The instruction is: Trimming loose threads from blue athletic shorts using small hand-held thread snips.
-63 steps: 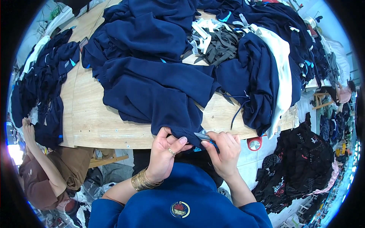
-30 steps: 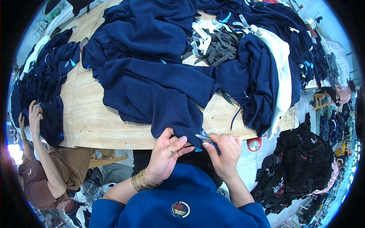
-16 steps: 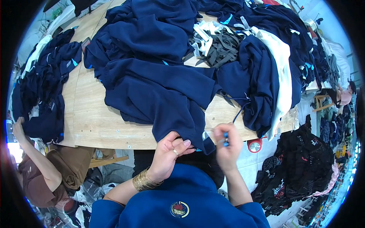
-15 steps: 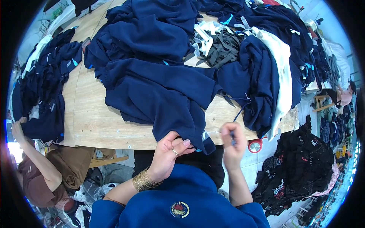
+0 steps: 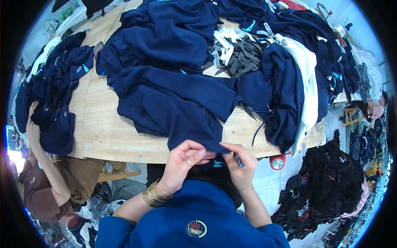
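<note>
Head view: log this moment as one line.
left hand: holds navy garment by its edge; right hand: at that edge, blue item within; garment: on wooden table, overhanging near side

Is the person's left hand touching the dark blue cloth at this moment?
Touching. The head view shows the left hand holding the dark blue cloth near its lower edge.

Both forearms (image 5: 256, 207) are angled inward; the left hand (image 5: 182, 162) is bent into a pinch, the right hand (image 5: 243, 168) seemingly curled.

Grey strips (image 5: 245, 61) heaped beside white strips (image 5: 225, 44), round red object (image 5: 277, 162), black clothes (image 5: 326, 186) piled at right
</note>
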A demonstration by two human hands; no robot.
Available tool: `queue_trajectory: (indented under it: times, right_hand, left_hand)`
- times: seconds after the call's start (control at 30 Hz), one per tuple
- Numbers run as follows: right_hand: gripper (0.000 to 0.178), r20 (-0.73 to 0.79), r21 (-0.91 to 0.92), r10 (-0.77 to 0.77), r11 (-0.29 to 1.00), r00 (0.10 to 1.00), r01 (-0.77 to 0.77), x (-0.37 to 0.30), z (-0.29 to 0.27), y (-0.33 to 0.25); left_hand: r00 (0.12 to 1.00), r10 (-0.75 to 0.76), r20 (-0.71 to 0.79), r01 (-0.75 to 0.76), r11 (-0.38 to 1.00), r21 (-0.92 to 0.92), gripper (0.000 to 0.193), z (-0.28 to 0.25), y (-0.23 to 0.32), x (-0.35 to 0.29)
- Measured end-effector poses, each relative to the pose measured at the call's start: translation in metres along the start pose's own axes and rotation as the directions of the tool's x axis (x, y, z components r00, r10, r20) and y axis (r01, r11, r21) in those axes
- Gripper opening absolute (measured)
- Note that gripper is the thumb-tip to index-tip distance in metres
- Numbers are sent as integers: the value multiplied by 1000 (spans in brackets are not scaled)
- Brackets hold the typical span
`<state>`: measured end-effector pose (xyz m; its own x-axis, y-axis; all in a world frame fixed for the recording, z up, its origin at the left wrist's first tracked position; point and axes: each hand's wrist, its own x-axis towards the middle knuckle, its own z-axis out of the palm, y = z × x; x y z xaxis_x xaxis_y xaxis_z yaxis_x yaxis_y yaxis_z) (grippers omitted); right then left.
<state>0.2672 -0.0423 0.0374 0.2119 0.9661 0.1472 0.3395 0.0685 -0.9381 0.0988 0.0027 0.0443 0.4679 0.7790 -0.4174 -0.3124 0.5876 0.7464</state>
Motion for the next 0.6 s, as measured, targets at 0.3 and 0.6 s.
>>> queue_trajectory:
  times: [0.3, 0.6]
  right_hand:
    - [16, 264, 356, 329, 841, 907, -408, 23, -10, -18]
    - [9, 185, 540, 466, 687, 865, -486, 33, -20, -21]
  left_hand:
    - [834, 452, 316, -458, 248, 854, 28, -10, 10, 15]
    - [970, 230, 83, -240, 826, 510, 20, -42, 53, 18]
